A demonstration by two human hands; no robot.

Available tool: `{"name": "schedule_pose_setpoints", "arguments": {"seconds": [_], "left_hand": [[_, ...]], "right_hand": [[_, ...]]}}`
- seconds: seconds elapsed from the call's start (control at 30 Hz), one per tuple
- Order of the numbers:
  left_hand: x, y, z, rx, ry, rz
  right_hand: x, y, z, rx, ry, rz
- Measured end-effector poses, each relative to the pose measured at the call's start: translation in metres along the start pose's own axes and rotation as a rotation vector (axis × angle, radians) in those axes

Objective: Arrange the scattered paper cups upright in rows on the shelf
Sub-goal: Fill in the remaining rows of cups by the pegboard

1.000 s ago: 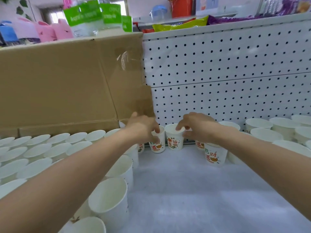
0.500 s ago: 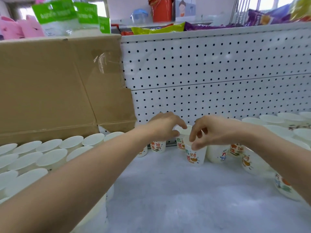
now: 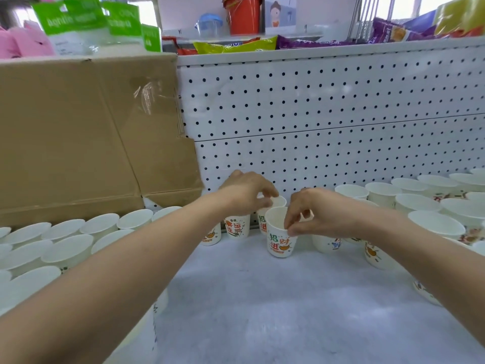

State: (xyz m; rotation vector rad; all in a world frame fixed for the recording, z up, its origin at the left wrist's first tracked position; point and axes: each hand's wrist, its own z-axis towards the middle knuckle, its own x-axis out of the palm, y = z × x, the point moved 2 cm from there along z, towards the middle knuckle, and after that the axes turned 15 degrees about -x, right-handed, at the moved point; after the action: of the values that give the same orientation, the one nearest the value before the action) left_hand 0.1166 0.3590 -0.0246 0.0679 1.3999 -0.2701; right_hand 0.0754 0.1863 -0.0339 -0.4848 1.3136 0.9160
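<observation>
Upright white paper cups with orange and green print stand on the white shelf (image 3: 262, 311). My right hand (image 3: 320, 214) pinches the rim of one printed cup (image 3: 279, 239) standing in front of the back row. My left hand (image 3: 249, 193) pinches the rim of a cup (image 3: 278, 202) just behind it, against the pegboard. Two more printed cups (image 3: 237, 227) stand under my left hand. Rows of upright cups (image 3: 65, 243) fill the left side, and another group (image 3: 420, 203) fills the right.
A large cardboard box (image 3: 78, 132) stands at the back left behind the left rows. The white pegboard wall (image 3: 328, 114) closes the back. Snack bags (image 3: 236, 46) and green-labelled packs (image 3: 86, 24) lie on the level above. White shelf surface shows between the cup groups.
The view shifted left and both hands came nearer each other. My right hand brought a printed cup forward and to the left, in front of the back row; my left hand now pinches the cup behind.
</observation>
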Motion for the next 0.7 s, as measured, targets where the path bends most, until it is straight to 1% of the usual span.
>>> {"name": "schedule_pose_setpoints", "arguments": {"seconds": [0.07, 0.13, 0.17, 0.2, 0.23, 0.3, 0.47, 0.6, 0.7], "left_hand": [[-0.007, 0.003, -0.006, 0.001, -0.019, -0.209], [-0.011, -0.001, -0.016, 0.02, 0.035, -0.319], [-0.011, -0.004, -0.021, 0.025, 0.087, -0.329], [-0.01, -0.008, -0.025, 0.028, 0.148, -0.313], [-0.008, -0.012, -0.027, 0.022, 0.21, -0.274], [-0.006, -0.02, -0.029, 0.003, 0.297, -0.177], [-0.007, -0.03, -0.025, 0.024, 0.359, -0.044], [-0.008, -0.029, -0.028, 0.033, 0.373, -0.042], [-0.008, -0.024, -0.035, 0.03, 0.34, -0.029]], "right_hand": [[-0.015, -0.003, -0.006, 0.042, -0.115, 0.068], [-0.033, -0.014, -0.014, 0.1, -0.201, 0.05], [-0.038, -0.02, -0.018, 0.139, -0.174, -0.006], [-0.04, -0.027, -0.021, 0.185, -0.104, -0.083], [-0.038, -0.033, -0.024, 0.244, -0.003, -0.156], [-0.029, -0.039, -0.028, 0.336, 0.153, -0.206], [-0.024, -0.051, -0.025, 0.333, 0.217, -0.141], [-0.025, -0.042, -0.026, 0.361, 0.26, -0.058], [-0.024, -0.03, -0.027, 0.356, 0.248, -0.028]]}}
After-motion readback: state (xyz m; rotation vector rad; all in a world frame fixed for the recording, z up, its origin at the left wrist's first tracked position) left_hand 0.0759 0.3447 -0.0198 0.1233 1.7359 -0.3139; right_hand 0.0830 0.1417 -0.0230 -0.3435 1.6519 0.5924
